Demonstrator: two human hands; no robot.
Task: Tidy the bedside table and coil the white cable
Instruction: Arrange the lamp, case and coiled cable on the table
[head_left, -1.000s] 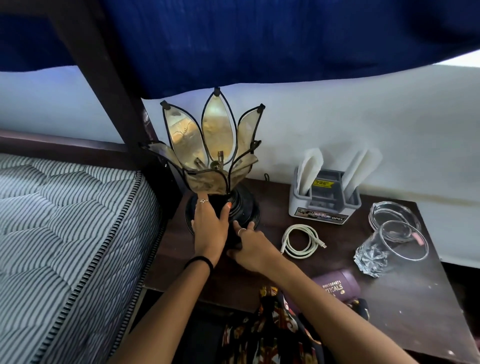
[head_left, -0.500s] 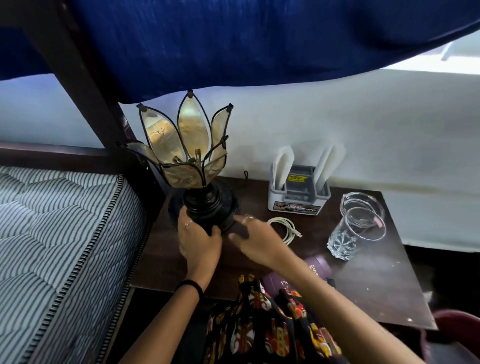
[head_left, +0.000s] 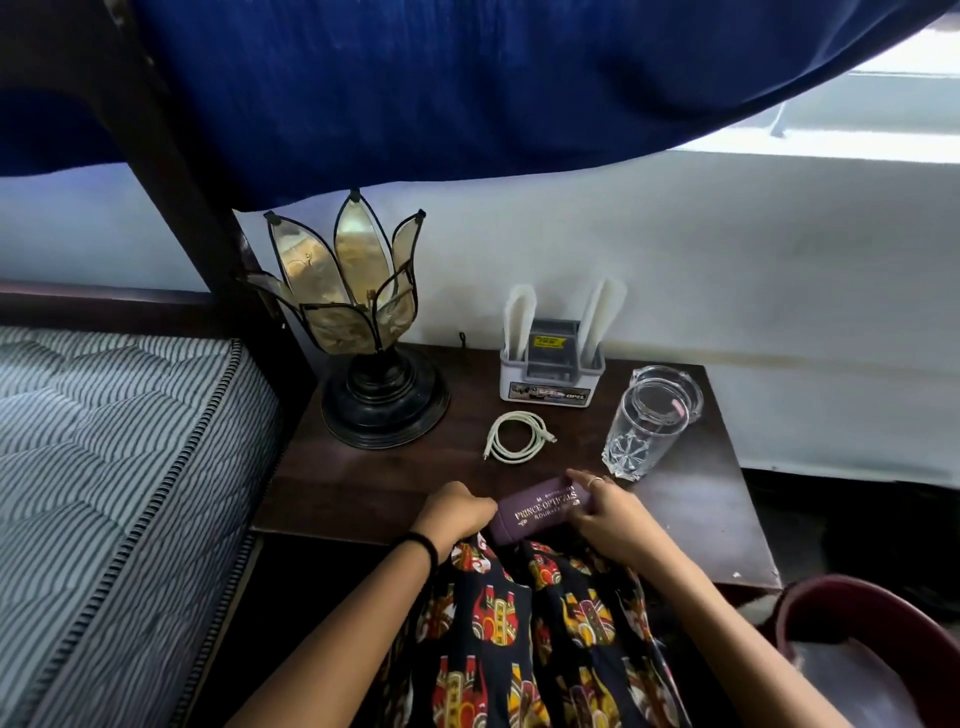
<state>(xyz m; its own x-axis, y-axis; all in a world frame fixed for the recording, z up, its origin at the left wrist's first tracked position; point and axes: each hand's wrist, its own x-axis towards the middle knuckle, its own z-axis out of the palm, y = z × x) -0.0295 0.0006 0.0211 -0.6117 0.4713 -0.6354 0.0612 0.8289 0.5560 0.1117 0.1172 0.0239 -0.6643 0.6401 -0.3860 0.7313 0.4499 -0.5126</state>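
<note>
The white cable (head_left: 516, 442) lies coiled in a loose ring on the dark wooden bedside table (head_left: 363, 483), between the lamp and the glass. A purple spectacle case (head_left: 543, 509) with gold lettering rests at the table's front edge. My left hand (head_left: 457, 510) grips its left end and my right hand (head_left: 605, 512) holds its right end. The petal-shaped lamp (head_left: 358, 322) stands on its black base at the table's back left, free of both hands.
A grey holder (head_left: 551, 371) with white inserts stands at the back by the wall. A clear drinking glass (head_left: 641, 434) and a glass ashtray (head_left: 675, 387) sit at the right. A striped mattress (head_left: 104, 467) lies left; a red chair (head_left: 872, 618) stands lower right.
Both hands let go of the lamp base and came back to the front edge, closing on the purple case. The lamp now stands further back left.
</note>
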